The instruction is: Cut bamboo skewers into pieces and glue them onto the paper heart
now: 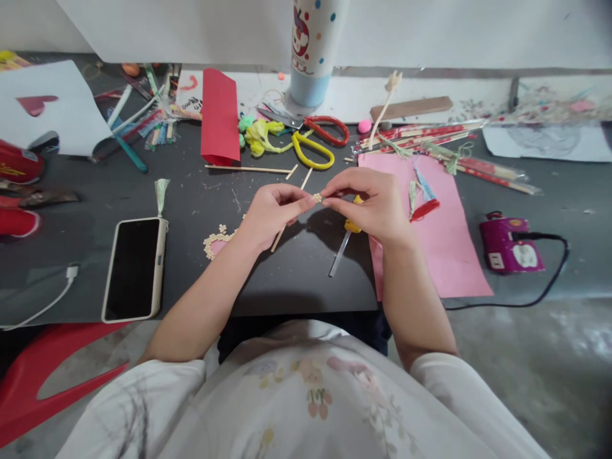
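Note:
My left hand (270, 213) and my right hand (373, 207) meet above the black table, fingertips pinched together on a tiny cream flower-shaped piece (317, 197). A thin wooden stick (278, 237) runs under my left hand, and the fingers may hold it too. Below my right hand lies a yellow-handled tool with a metal blade (345, 241). Just left of my left wrist rests a small pink heart edged with cream pieces (216, 243).
A phone (134, 268) lies at the left with a white cable (52, 296). A pink sheet (440, 236), a purple glue gun (509, 243) with a black cord, yellow and red scissors (318, 143), folded red paper (218, 118), a tall bottle (313, 54) and scattered sticks surround the work area.

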Tool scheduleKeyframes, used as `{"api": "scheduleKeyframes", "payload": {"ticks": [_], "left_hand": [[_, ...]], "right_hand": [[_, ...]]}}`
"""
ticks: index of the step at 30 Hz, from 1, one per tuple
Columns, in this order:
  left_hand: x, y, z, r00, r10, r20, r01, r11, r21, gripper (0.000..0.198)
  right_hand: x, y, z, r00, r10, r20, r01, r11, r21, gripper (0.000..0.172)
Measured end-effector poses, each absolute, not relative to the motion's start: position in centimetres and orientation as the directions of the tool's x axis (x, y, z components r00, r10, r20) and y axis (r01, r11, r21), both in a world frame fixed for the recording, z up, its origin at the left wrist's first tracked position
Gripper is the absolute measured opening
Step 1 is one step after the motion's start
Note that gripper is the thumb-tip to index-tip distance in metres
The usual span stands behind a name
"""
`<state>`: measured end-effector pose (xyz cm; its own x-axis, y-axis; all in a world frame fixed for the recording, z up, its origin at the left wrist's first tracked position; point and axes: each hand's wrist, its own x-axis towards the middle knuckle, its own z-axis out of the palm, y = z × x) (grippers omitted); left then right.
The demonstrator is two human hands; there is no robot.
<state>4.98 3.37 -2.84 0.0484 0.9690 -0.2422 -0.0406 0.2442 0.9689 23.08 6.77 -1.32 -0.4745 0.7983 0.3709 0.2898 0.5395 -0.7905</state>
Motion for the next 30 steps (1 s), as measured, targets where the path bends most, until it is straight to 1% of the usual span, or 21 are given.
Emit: {"api": "scheduleKeyframes", "payload": {"ticks": [4,8,13,17,21,25,27,30], "left_hand": [[5.0,3.3,-2.5,0.080,0.959,-0.271,-0.078,0.277,0.958,0.037],[5.0,3.3,-2.4,0.090,0.959,-0.269,-0.101,0.277,0.956,0.034],[5.0,3.3,-2.6,0.097,0.964,-0.246,-0.105,0.256,0.961,0.031],[5.1,3.3,-2.6,0.088,0.971,-0.223,-0.079,0.230,0.970,0.032],[5.3,3.3,-2.5,0.080,0.970,-0.229,-0.129,0.238,0.963,0.034],[5.3,3.3,-2.6,0.017,0.978,-0.206,-0.140,0.206,0.969,0.032],[5.3,3.3,-2.8,-0.026,0.988,-0.151,-0.096,0.148,0.984,0.032],[5.3,3.2,-3.0,-0.057,0.995,-0.076,-0.010,0.075,0.997,0.031]], "right_hand": [[23.1,6.8,-1.3,-0.491,0.775,0.398,0.287,0.576,-0.765,0.008],[23.2,6.7,-1.3,-0.499,0.761,0.414,0.286,0.595,-0.751,0.008],[23.3,6.6,-1.4,-0.486,0.787,0.379,0.316,0.563,-0.764,0.009],[23.2,6.6,-1.6,-0.473,0.793,0.384,0.314,0.559,-0.767,0.010],[23.2,6.5,-1.7,-0.465,0.800,0.381,0.303,0.547,-0.780,0.009],[23.0,6.5,-1.9,-0.387,0.860,0.333,0.286,0.455,-0.843,0.012],[22.9,6.5,-2.0,-0.347,0.894,0.283,0.237,0.375,-0.896,0.012],[22.7,6.7,-2.3,-0.361,0.911,0.197,0.152,0.266,-0.952,0.011]]}}
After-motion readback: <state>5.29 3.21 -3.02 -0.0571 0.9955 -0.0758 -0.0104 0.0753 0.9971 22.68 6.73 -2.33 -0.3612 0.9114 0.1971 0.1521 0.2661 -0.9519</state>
